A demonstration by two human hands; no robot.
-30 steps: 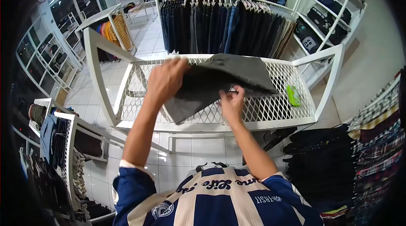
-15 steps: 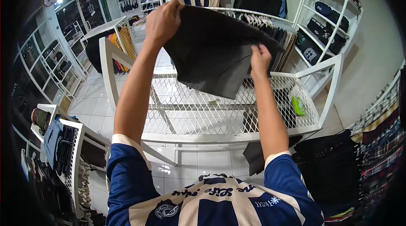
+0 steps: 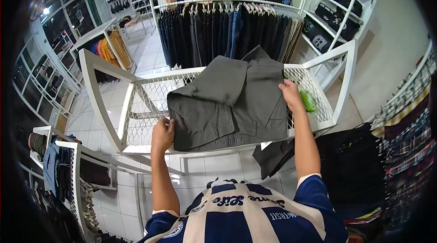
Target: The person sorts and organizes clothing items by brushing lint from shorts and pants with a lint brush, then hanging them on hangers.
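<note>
A dark grey pair of shorts (image 3: 230,104) lies spread flat on the white wire-mesh table (image 3: 141,102), its waistband toward me. My left hand (image 3: 162,134) grips the near left corner of the waistband at the table's front edge. At the shorts' right side, my right hand (image 3: 291,95) holds the fabric edge, close to a small green object (image 3: 308,101) on the mesh.
A rack of hanging dark trousers (image 3: 232,31) stands behind the table. White shelves with caps (image 3: 334,8) are at the back right. Dark cloth (image 3: 273,156) hangs below the table's right front. Stacked plaid garments (image 3: 405,120) fill the right side; shelving stands at left.
The shorts were held up in the air with both hands half a second ago. Now they lie spread on the mesh table, and both hands have come down to their edges.
</note>
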